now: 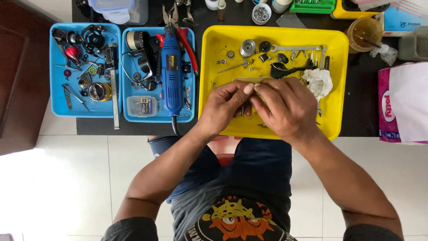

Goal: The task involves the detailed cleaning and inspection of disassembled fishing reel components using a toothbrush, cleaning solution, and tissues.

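Both hands meet over the yellow tray (214, 53). My left hand (224, 107) and my right hand (285, 107) together pinch a small pale metal part (247, 81), mostly hidden by the fingers. In the tray behind the hands lie a round metal spool piece (247, 47), a spanner (296, 47), a black handle part (285, 70), small screws and a crumpled white rag (318, 81).
Two blue trays sit to the left: one (58, 102) with reel parts and a caliper, the other (133, 114) with a blue rotary tool (171, 76) and red-handled pliers. A pink-and-white tissue pack (401, 102) is at right, an amber cup (364, 32) behind. White tiled floor below.
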